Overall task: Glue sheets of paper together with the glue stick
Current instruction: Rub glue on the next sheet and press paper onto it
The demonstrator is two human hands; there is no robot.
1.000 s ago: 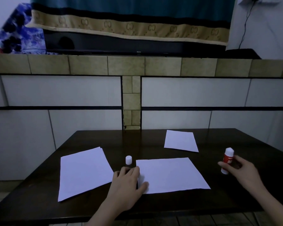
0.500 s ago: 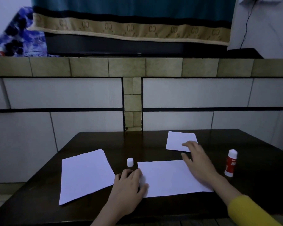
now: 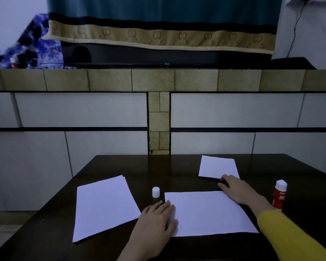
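Interlocked "CC" marks on cloth border (image 3: 158,35)

Left hand (image 3: 156,216) flat; right hand (image 3: 237,191) reaching forward.

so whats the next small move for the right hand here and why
Probably pinch the small sheet and carry it onto the middle sheet. The right hand already touches its near edge, the left hand pins the middle sheet, and the glue stick stands aside.
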